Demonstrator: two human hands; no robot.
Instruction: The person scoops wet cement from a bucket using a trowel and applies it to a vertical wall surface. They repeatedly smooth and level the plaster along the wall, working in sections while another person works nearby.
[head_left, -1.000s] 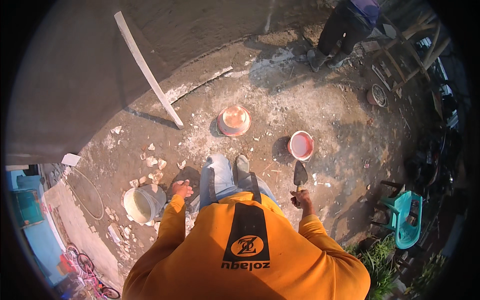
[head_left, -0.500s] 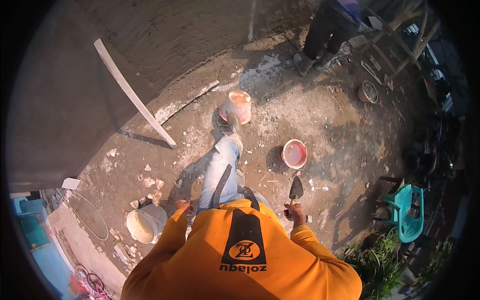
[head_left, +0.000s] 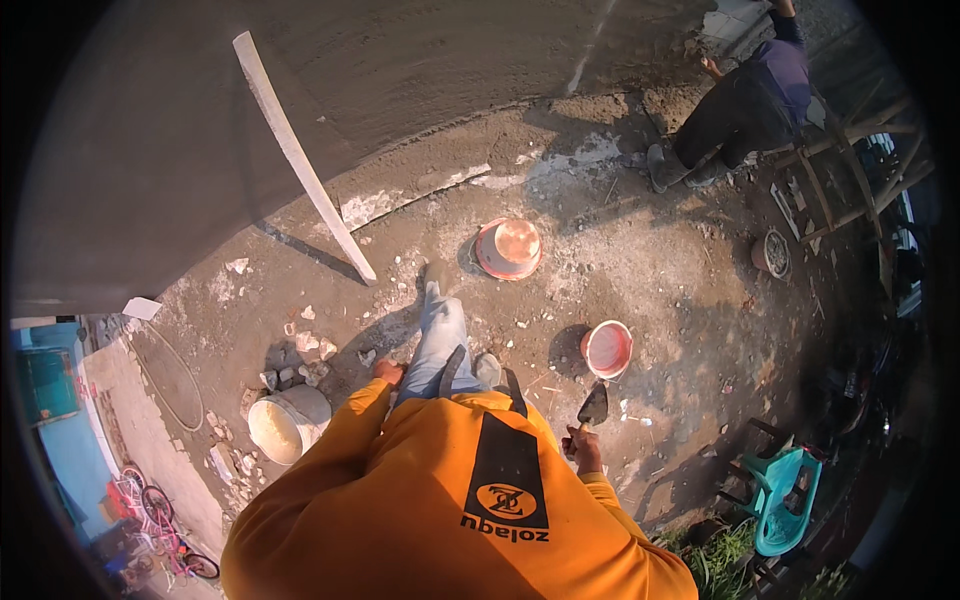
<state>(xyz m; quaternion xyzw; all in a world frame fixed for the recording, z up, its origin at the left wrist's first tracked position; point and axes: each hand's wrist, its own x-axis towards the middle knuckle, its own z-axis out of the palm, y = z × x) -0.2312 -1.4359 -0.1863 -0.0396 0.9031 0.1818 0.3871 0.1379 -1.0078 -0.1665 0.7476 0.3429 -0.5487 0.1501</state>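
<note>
My right hand (head_left: pixel 583 450) is closed round the handle of a pointed trowel (head_left: pixel 594 405), its dark blade directed away from me. Just past the blade stands a red-rimmed bucket (head_left: pixel 607 349) with pinkish residue inside. My left hand (head_left: pixel 388 372) hangs beside my thigh, fingers loosely apart, with nothing visible in it. An upturned bucket (head_left: pixel 508 250) smeared red and white sits beyond my forward boot (head_left: pixel 437 277). Left of my left arm is a pale bucket (head_left: pixel 290 425) holding something yellowish.
A long pale board (head_left: pixel 305 160) leans on the plastered wall (head_left: pixel 150 150). A co-worker (head_left: pixel 745 105) bends at the far right near a wooden frame (head_left: pixel 850 180) and a small bucket (head_left: pixel 772 253). Rubble (head_left: pixel 310 345) lies left; a teal plastic chair (head_left: pixel 785 495) stands right.
My forward boot has come away from the upturned bucket and is now left of it. My right hand still holds the trowel. The co-worker has bent and stretched an arm out.
</note>
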